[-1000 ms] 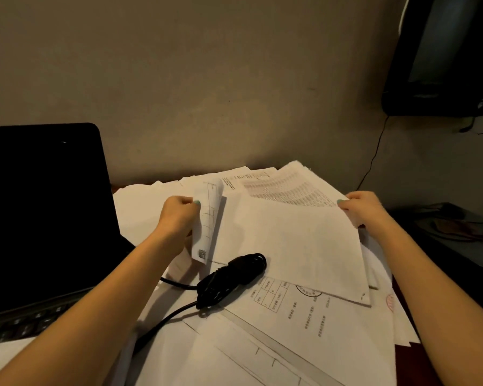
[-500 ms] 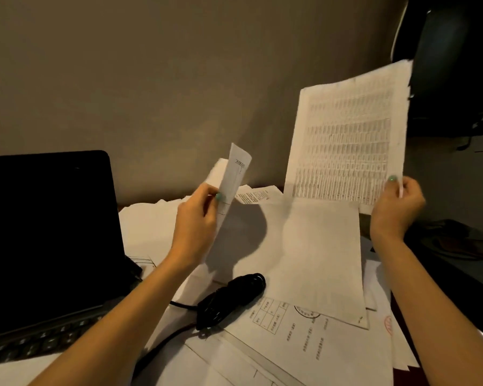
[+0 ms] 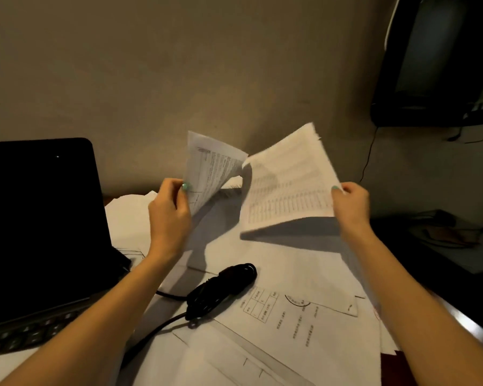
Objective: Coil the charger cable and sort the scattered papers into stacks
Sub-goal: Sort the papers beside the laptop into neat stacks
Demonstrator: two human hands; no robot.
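Note:
My left hand (image 3: 169,215) pinches a printed sheet (image 3: 211,168) by its left edge and holds it upright above the desk. My right hand (image 3: 352,206) grips a thicker set of table-printed pages (image 3: 287,185) by the right edge, tilted toward the left sheet, its top corner nearly meeting it. Below both, the black charger cable (image 3: 221,286) lies bundled in a coil on the scattered white papers (image 3: 304,324), with a loose length trailing toward the bottom left. Further sheets lie spread across the desk under my forearms.
An open black laptop (image 3: 39,224) stands at the left, its keyboard near my left forearm. A plain wall rises behind the desk. A dark monitor (image 3: 441,59) hangs at the top right, with a thin wire down the wall. A dim side surface with clutter (image 3: 452,235) sits at the right.
Both hands lifted their papers off the desk. The right hand's pages rose upright, then tipped down and left toward the left hand's sheet, which also rose higher.

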